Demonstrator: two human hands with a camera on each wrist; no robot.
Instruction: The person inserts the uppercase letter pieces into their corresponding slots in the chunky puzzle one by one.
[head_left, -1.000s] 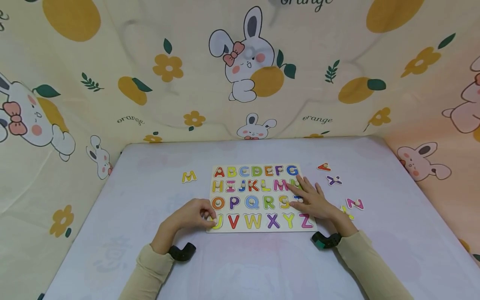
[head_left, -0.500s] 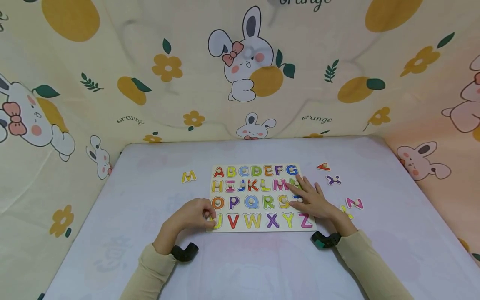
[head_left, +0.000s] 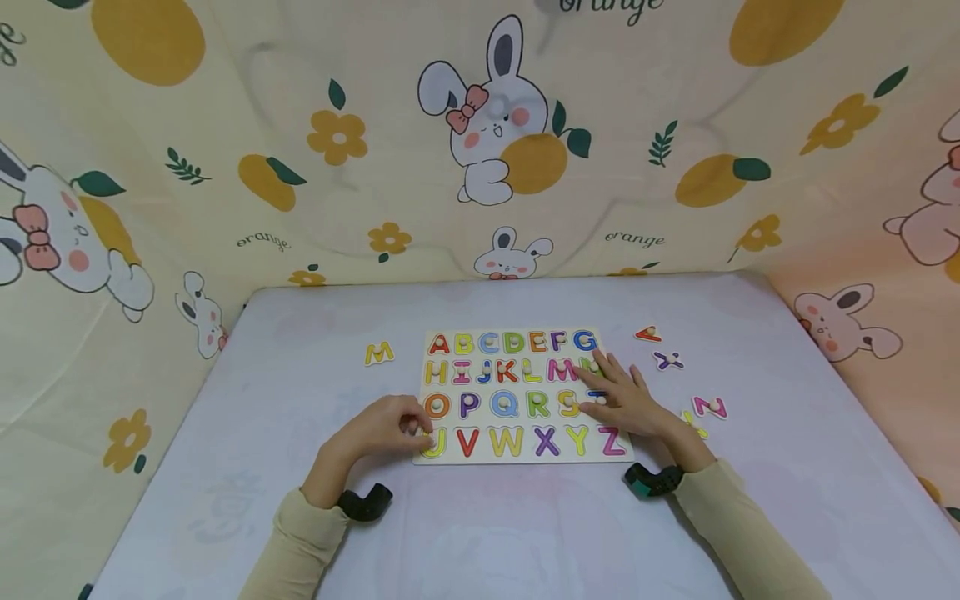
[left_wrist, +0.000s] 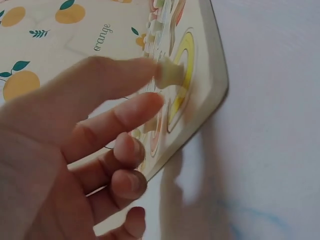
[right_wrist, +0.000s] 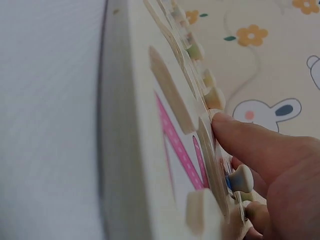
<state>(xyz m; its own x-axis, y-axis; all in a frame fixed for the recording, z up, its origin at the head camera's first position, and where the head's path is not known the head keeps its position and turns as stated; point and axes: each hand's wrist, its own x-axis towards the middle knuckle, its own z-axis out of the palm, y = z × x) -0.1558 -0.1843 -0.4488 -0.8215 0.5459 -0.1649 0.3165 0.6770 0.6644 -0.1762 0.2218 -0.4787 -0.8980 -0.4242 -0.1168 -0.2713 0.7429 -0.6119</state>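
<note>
A wooden alphabet puzzle board (head_left: 525, 460) lies flat on the table, its letters in rows. My left hand (head_left: 390, 427) is at the board's front left corner, over the yellow letter U (head_left: 438, 447). In the left wrist view the thumb tip meets the wooden knob (left_wrist: 170, 73) of the yellow U (left_wrist: 186, 60); the index fingertip stands just apart from the thumb, the other fingers loosely bent. My right hand (head_left: 626, 400) rests with spread fingers on the board's right side, partly hiding the letters N and T (head_left: 596, 393). The pink Z recess (right_wrist: 182, 145) shows below its thumb.
A yellow W-shaped piece (head_left: 378, 353) lies left of the board. To the right are a red V (head_left: 648, 334), a purple X (head_left: 667, 361), a pink Z (head_left: 709, 407) and a yellow piece (head_left: 693, 425) partly behind the right wrist. A printed cloth (head_left: 337, 208) hangs behind the table.
The left thumb has lifted very slightly at the yellow U. The right hand and the loose pieces stay in place.
</note>
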